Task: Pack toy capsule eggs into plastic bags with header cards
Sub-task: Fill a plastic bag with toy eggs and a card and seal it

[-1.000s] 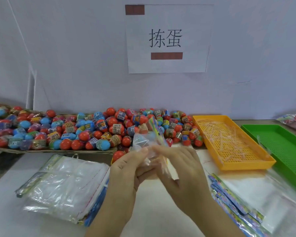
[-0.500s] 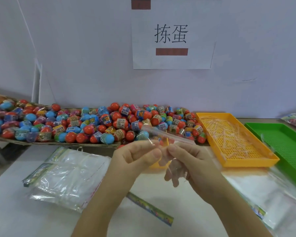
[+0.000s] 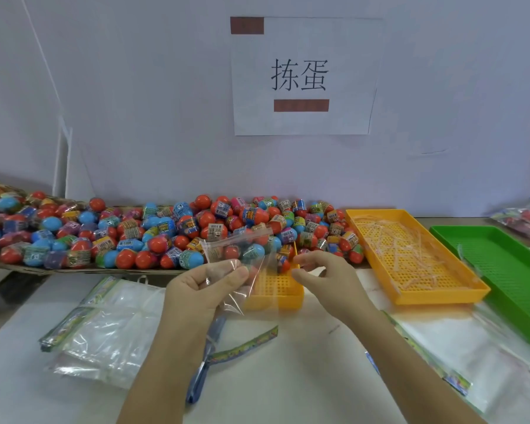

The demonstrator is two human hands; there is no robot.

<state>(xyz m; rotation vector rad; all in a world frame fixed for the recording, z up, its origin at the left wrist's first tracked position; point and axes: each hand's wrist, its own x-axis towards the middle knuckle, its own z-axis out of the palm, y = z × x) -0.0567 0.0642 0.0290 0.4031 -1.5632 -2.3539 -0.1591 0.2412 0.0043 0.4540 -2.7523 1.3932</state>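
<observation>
The left hand (image 3: 208, 289) is pinching a clear plastic bag (image 3: 242, 255) between thumb and curled fingers, holding it up over the left edge of the small yellow tray (image 3: 276, 298). The right hand (image 3: 325, 273) is hovering over that tray's right edge with its fingers loosely curled; whether they are touching the bag I cannot tell. Capsule eggs (image 3: 166, 234) are lying heaped behind the tray, and a header card (image 3: 245, 344) is lying on the surface (image 3: 288, 377) in front of the tray.

The white counter (image 3: 288, 384) carries a cardboard sheet (image 3: 74, 269) heaped with eggs (image 3: 166, 234) across mid-frame, a small yellow tray (image 3: 276, 301) at centre, a larger yellow tray (image 3: 441, 296) and a green tray (image 3: 508, 270) at right, a bag stack (image 3: 110, 328) lower left, bags (image 3: 459, 338) lower right, and a card strip (image 3: 245, 345) bottom centre.
</observation>
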